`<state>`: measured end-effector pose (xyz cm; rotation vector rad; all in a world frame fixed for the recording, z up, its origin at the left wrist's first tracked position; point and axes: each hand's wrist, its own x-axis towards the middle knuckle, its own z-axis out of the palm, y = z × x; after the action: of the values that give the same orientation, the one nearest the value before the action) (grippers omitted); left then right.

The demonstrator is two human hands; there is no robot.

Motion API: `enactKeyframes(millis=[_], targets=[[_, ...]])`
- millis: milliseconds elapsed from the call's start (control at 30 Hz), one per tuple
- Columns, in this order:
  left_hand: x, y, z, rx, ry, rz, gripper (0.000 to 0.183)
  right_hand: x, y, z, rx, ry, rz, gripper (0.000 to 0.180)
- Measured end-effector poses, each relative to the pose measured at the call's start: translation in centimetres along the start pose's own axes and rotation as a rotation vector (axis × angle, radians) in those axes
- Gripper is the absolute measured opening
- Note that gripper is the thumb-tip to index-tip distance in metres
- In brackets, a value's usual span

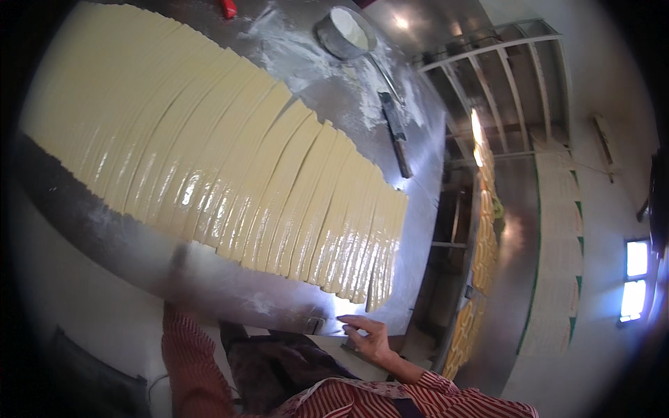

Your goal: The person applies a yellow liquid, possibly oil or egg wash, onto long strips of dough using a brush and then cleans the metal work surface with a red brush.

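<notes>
A broad sheet of pale yellow dough (235,157), cut into many long strips, lies across the metal worktable (420,282). Its near half is glossy. Slits show between several strips, and the ends nearest me are uneven. My right hand (368,338) is at the table's near edge, below the sheet's right corner. Its fingers are bent, apart from the thumb, and I see nothing held. My left hand (183,285) is a motion blur over the near edge, close below the dough; its fingers and anything in them cannot be made out.
Beyond the dough, a metal saucepan (330,44) holding white powder stands on the flour-dusted tabletop. A dark knife-like tool (394,133) lies nearby. A red object (228,9) sits at the far edge. Right of the table are trays of shaped dough pieces (483,235) and a metal rack (488,49).
</notes>
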<state>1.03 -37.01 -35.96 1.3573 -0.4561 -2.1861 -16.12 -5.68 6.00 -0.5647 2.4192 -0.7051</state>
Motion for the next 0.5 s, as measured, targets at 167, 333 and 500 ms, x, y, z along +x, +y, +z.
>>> enactKeyframes(millis=[167, 333, 500], targets=[[-5.3, 0.2, 1.1, -0.136, 0.019, 0.180, 0.047, 3.2, 1.9, -3.8, 0.048, 0.113, -0.181, 0.003], [-22.7, 8.2, 8.0, -0.209, 0.546, 0.266, 0.035, 12.4, -0.3, -6.0, 0.098, 0.125, -0.397, 0.022], [-29.6, 11.2, 7.9, -0.204, 0.603, 0.472, 0.020, 22.4, -9.3, -8.4, 0.209, 0.084, -0.722, 0.033]])
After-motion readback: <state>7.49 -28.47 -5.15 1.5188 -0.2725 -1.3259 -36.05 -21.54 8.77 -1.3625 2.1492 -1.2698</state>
